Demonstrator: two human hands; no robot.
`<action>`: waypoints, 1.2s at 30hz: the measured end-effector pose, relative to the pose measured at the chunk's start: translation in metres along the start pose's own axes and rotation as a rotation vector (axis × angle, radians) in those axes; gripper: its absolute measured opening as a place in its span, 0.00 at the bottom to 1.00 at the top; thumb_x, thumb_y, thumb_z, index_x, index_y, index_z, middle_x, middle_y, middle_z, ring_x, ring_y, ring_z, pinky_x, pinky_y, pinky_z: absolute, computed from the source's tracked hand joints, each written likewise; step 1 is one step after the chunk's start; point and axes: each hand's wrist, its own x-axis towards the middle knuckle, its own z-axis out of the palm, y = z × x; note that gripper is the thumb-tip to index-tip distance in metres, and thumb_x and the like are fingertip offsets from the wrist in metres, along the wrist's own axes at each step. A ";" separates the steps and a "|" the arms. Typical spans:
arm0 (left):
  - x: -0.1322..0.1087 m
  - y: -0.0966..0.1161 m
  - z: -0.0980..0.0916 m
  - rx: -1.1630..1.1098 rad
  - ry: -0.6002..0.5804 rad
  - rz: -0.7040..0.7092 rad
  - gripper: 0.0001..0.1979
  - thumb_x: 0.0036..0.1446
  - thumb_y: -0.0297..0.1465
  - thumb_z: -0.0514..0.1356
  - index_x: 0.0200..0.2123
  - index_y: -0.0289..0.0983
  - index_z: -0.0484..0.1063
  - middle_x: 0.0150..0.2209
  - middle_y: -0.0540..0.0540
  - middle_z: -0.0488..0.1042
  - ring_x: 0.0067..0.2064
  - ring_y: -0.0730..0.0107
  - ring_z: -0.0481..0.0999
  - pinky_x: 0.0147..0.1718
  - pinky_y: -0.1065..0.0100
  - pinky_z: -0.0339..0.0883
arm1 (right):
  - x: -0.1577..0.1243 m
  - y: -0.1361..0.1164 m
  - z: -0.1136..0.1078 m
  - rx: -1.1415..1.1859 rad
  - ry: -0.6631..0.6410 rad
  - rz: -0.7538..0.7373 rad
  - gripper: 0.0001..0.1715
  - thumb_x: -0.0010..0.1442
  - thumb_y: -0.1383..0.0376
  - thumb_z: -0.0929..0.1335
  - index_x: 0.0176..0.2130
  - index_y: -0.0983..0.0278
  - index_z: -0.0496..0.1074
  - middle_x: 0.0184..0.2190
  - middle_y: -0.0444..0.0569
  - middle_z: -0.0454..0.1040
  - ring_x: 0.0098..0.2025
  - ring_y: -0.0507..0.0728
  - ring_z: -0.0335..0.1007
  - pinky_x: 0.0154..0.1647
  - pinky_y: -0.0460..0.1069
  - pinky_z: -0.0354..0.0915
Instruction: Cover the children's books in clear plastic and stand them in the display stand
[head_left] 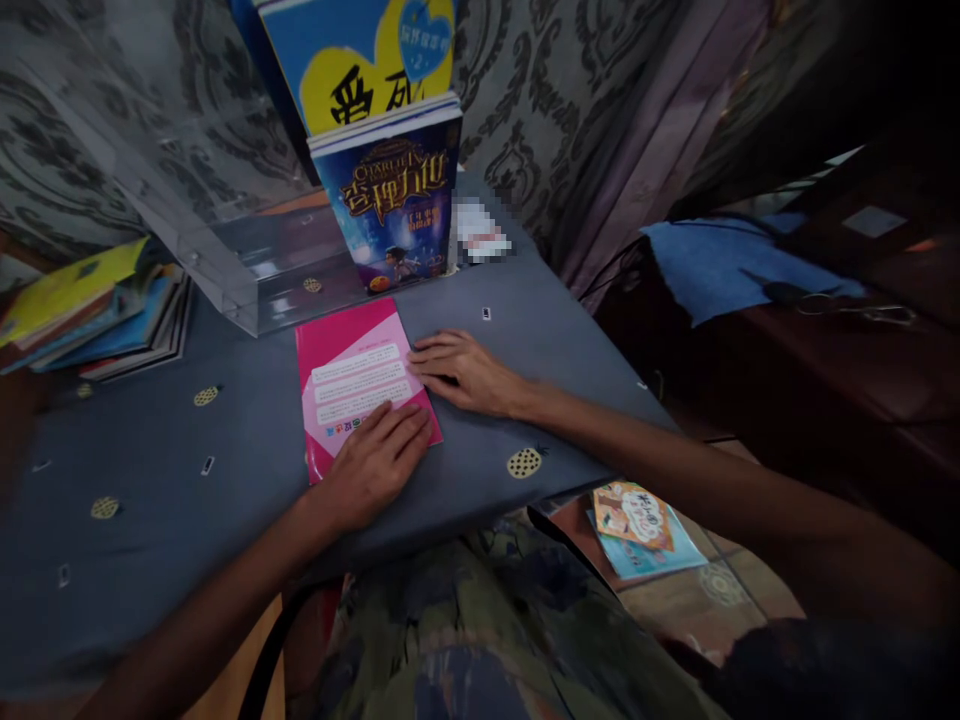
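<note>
A pink book (pixel 352 380) lies flat, back cover up, on the grey cloth-covered table (pixel 187 450). My left hand (pixel 375 460) rests flat on its lower right corner, fingers stretched out. My right hand (pixel 461 370) lies at the book's right edge, fingers extended and touching the edge. Just behind the pink book, a dark blue book (pixel 397 205) stands upright against a blue and yellow book (pixel 360 55).
A clear plastic box (pixel 225 250) stands behind the pink book to the left. A stack of books (pixel 90 315) lies at the table's left. Another book (pixel 641 525) lies on the floor, lower right. A blue cloth (pixel 720 265) covers dark furniture on the right.
</note>
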 end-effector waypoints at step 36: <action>-0.013 0.006 -0.006 0.003 -0.013 -0.001 0.18 0.67 0.20 0.49 0.57 0.28 0.70 0.52 0.34 0.78 0.57 0.55 0.75 0.58 0.52 0.70 | -0.062 -0.045 -0.013 -0.016 -0.041 -0.132 0.15 0.70 0.64 0.65 0.50 0.60 0.79 0.52 0.52 0.80 0.59 0.63 0.71 0.62 0.66 0.63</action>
